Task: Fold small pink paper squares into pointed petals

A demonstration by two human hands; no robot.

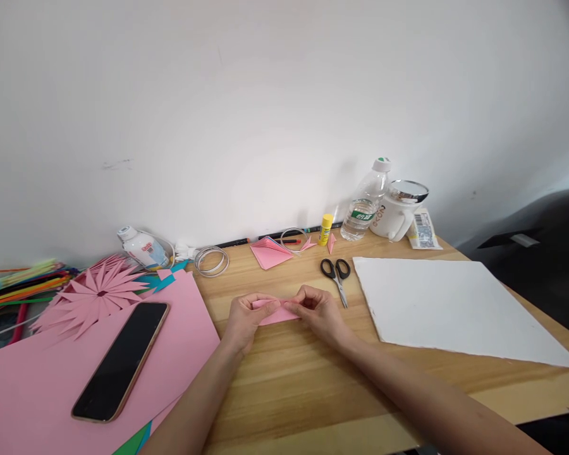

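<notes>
While the small pink paper (279,316) sits between the left hand (245,320) and the right hand (318,311), both pinch it near its far edge with thumb and fingers. It looks light, thin and easily creased, so fingertip holds near the edges should suit it. Scissors (337,279) lie just beyond the right hand; a phone (121,360) rests on pink sheets (183,347) left of the left hand.

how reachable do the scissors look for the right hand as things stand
Probably yes: the scissors lie just beyond the right hand with nothing visibly between, though it holds the pink paper.
</notes>
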